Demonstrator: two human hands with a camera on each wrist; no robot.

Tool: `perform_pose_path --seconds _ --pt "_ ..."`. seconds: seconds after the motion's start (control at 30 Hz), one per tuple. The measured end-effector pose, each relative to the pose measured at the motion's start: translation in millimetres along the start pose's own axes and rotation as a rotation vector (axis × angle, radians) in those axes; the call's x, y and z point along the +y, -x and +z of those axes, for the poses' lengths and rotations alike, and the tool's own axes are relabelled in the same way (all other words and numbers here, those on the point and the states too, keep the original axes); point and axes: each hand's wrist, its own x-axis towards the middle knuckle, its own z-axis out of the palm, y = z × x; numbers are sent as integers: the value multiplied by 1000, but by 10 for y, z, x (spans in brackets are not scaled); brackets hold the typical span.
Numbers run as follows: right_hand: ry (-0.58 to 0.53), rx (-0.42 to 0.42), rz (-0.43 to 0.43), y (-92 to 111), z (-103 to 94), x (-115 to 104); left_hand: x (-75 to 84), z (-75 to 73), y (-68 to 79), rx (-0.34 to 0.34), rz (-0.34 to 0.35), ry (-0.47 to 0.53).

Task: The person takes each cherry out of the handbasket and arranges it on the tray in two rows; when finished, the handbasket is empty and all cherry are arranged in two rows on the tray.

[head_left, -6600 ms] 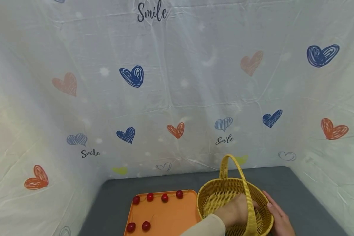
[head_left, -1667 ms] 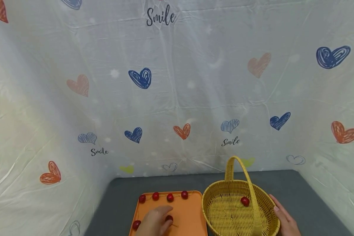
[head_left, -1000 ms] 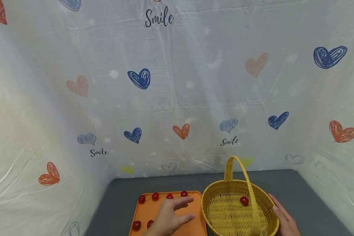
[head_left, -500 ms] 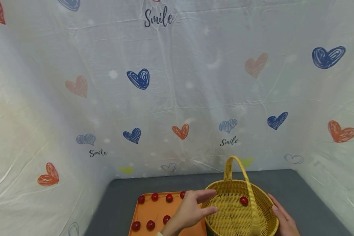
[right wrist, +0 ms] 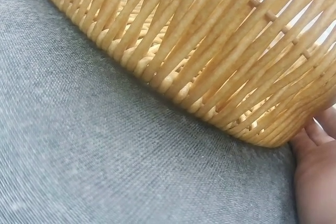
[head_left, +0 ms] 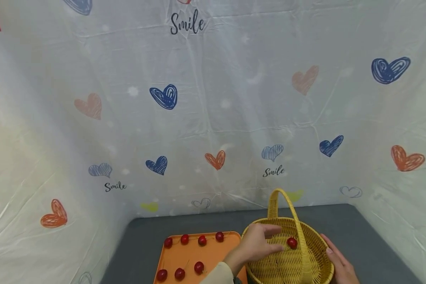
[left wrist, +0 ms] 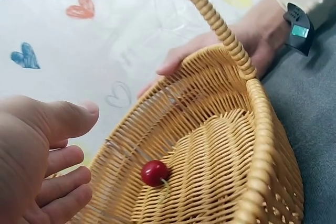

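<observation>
My left hand [head_left: 257, 242] reaches over the near left rim of a yellow wicker basket [head_left: 262, 272], thumb and fingers spread apart with nothing between them. Inside the basket lies one red cherry [head_left: 292, 243], just right of the fingertips; its short stem shows in the left wrist view. My right hand [head_left: 342, 264] holds the basket's right side, thumb at the rim and fingers along the outer wall. In the right wrist view only part of that hand [right wrist: 315, 177] shows beside the woven base. Left of the basket is an orange tray [head_left: 184, 254] with several cherries in two rows.
The arched basket handle [head_left: 294, 217] rises across the basket, right of the left hand. Basket and tray stand close together on a grey cloth-like surface [head_left: 142, 236]. A white sheet [head_left: 213, 110] printed with hearts encloses the back and sides.
My left hand was in the basket first, then over the tray, where a third cherry now lies in the near row. Since then it has swung right, open, over the basket.
</observation>
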Motion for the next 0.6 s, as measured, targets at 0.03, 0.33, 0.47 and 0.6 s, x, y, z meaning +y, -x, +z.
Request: perform_pose_path --seconds 0.03,0.33,0.47,0.6 --pt "-1 1 0 1 0 1 3 24 -36 -7 -9 -5" --pt "-53 20 -28 34 29 2 29 243 -329 -68 -19 -79" --pt "-50 29 -51 29 65 2 -20 344 -407 -80 -1 -171" --pt "-44 44 -65 37 53 1 -80 437 -503 -95 -1 -260"
